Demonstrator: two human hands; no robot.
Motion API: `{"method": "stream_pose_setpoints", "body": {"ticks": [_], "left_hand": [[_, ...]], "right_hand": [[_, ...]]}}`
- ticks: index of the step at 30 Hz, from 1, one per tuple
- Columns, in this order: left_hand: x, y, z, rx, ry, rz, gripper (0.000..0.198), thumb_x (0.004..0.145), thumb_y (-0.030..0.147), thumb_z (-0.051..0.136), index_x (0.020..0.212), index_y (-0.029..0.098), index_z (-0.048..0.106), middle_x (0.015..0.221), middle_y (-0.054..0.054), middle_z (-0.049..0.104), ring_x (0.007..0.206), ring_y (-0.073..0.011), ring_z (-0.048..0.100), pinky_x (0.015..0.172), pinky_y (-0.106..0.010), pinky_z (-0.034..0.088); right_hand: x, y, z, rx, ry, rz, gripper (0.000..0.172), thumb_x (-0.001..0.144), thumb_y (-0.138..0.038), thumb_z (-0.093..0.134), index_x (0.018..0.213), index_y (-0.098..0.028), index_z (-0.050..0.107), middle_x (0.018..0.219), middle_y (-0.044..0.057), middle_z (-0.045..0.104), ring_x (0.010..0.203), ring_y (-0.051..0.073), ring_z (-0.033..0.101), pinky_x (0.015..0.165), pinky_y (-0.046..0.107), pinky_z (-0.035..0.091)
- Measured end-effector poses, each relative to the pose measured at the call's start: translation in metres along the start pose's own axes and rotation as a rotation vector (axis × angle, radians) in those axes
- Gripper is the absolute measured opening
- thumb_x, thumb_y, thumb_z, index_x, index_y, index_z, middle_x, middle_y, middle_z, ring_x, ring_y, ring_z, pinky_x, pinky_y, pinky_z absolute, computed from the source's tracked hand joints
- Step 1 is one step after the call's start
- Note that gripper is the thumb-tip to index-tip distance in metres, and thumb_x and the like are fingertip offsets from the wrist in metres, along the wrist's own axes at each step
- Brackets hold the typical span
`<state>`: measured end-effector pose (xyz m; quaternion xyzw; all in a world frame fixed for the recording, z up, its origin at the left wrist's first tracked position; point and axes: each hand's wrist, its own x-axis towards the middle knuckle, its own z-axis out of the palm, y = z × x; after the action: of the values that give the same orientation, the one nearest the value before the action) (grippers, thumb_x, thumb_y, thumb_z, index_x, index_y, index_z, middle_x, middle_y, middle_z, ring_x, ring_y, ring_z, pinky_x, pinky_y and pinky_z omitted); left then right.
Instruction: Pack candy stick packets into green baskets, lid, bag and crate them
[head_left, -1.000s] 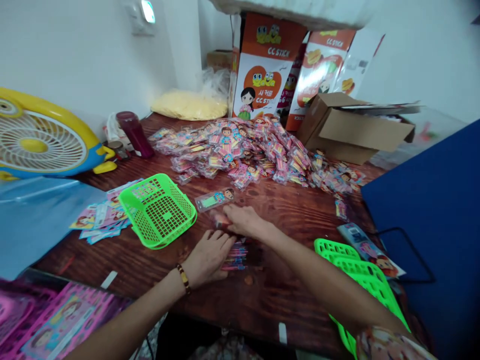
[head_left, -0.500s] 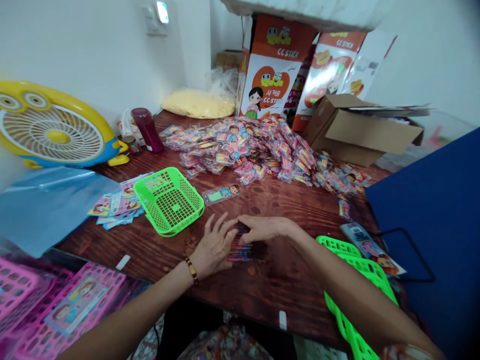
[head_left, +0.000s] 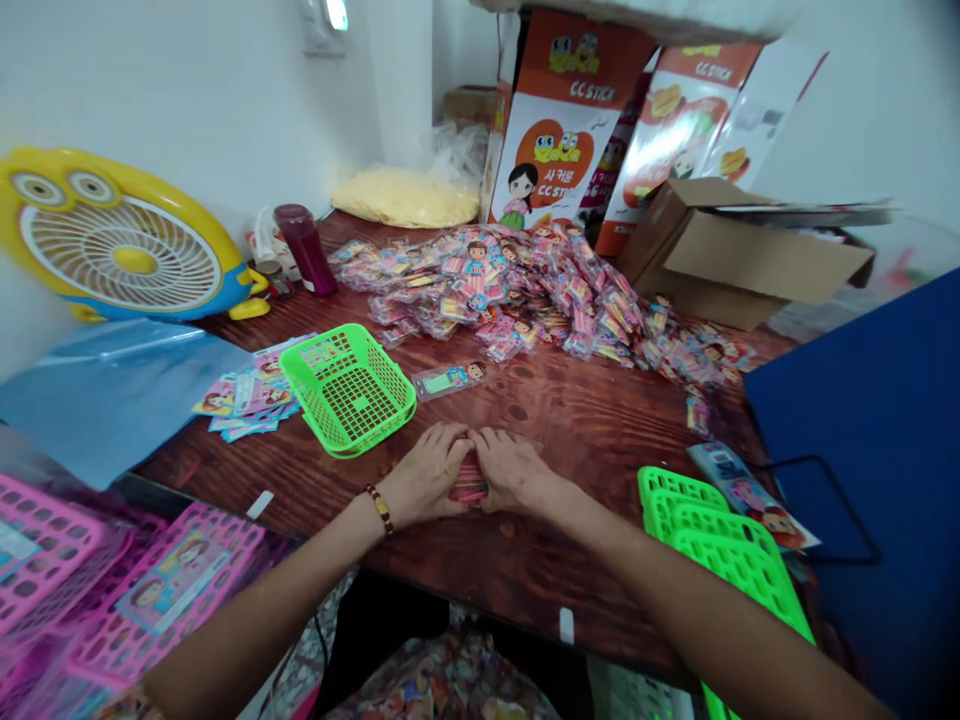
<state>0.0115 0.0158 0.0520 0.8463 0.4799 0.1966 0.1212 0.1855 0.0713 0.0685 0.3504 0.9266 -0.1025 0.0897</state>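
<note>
My left hand [head_left: 424, 475] and my right hand [head_left: 511, 467] are cupped together on the wooden table [head_left: 525, 570], both closed around a small bundle of pink candy-stick packets [head_left: 469, 482]. Only a sliver of the bundle shows between my fingers. A green plastic basket [head_left: 349, 388] stands empty just left of my left hand. One loose packet [head_left: 450, 379] lies flat beyond my hands. A big heap of the same packets [head_left: 517, 295] covers the table's far middle.
A yellow cartoon fan [head_left: 120, 240] and a blue plastic sheet [head_left: 112, 385] sit at left, with printed cards [head_left: 247, 395] beside the basket. Stacked green baskets [head_left: 720, 530] lie at right by a blue panel [head_left: 877, 440]. Pink baskets [head_left: 90, 590] are at lower left. Cartons [head_left: 720, 250] stand behind.
My two hands have drawn together and closed around the packets that lay spread between them. The view has shifted slightly, with the basket and fan appearing further right.
</note>
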Motion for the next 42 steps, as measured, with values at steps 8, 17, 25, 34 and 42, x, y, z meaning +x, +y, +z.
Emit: {"method": "stream_pose_setpoints", "body": {"ticks": [8,17,25,34,42], "left_hand": [[-0.057,-0.037,-0.078,-0.103,0.783,-0.347,0.038,0.085,0.030,0.063,0.121,0.024,0.051,0.124,-0.006,0.057,0.120,-0.0229,0.052,0.108,-0.045,0.040],[-0.054,-0.180,-0.092,-0.413,0.972,-0.764,0.049,0.085,0.044,0.056,0.126,0.016,0.048,0.130,-0.014,0.056,0.123,-0.0245,0.053,0.106,-0.042,0.041],[-0.071,-0.123,-0.041,-0.325,0.951,-0.765,0.042,0.092,0.039,0.044,0.129,0.019,0.049,0.130,-0.011,0.053,0.129,-0.0247,0.043,0.114,-0.046,0.027],[-0.076,-0.092,-0.020,-0.404,1.045,-0.828,0.044,0.098,0.040,0.033,0.137,0.021,0.043,0.128,-0.010,0.056,0.121,-0.0228,0.051,0.105,-0.040,0.037],[-0.079,-0.092,-0.017,-0.420,1.036,-0.850,0.045,0.096,0.041,0.039,0.136,0.020,0.043,0.127,-0.011,0.057,0.115,-0.0248,0.055,0.103,-0.044,0.038]], "right_hand": [[-0.001,0.014,-0.004,0.150,0.000,0.024,0.087,0.059,-0.040,0.072,0.135,-0.015,0.039,0.121,0.014,0.055,0.106,0.030,0.056,0.087,0.039,0.045],[0.002,0.003,-0.065,0.632,0.088,0.136,0.082,0.062,-0.042,0.076,0.132,-0.024,0.039,0.116,0.006,0.063,0.098,0.025,0.061,0.081,0.033,0.046],[0.120,-0.065,-0.109,0.750,0.007,0.102,0.081,0.057,-0.052,0.075,0.124,-0.014,0.050,0.117,0.010,0.064,0.100,0.026,0.062,0.079,0.032,0.049],[0.140,-0.106,-0.075,0.264,-0.094,0.237,0.089,0.054,-0.064,0.070,0.125,-0.015,0.051,0.121,0.016,0.064,0.106,0.034,0.062,0.084,0.042,0.050],[0.138,-0.120,-0.045,0.186,-0.043,0.279,0.076,0.069,-0.055,0.067,0.128,-0.010,0.048,0.131,0.021,0.053,0.119,0.036,0.052,0.097,0.048,0.042]]}}
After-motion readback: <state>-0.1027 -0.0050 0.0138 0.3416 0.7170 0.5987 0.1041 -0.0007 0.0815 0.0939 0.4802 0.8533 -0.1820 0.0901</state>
